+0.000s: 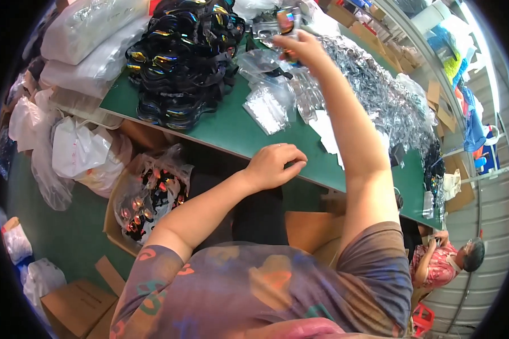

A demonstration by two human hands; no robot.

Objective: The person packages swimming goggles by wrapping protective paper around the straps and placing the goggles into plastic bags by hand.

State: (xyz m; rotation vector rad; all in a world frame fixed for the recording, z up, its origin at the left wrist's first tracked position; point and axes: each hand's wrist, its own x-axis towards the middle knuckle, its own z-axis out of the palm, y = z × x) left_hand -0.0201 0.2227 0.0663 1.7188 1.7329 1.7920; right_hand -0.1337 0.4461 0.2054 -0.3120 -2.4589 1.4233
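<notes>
My right hand (305, 52) reaches far over the green worktable, its fingers closed around a pair of goggles (287, 21) with orange mirrored lenses. The goggles show above and below the fingers, slightly blurred. Clear plastic bags (260, 63) lie beside and below this hand. Close to the table's near edge, my left hand (274, 165) is loosely curled, thumb near the fingertips, with nothing visible in it. To the left, a large heap of black goggles (181, 62) with shiny lenses covers part of the table. A pack of small white pieces (267, 109) lies between heap and right arm.
A long pile of clear wrapped items (373, 79) runs along the table's right side. Below the near edge stands a carton of bagged goggles (114, 217). White bags (79, 147) hang at left; an open carton (79, 305) sits lower left. Another person (435, 263) is at far right.
</notes>
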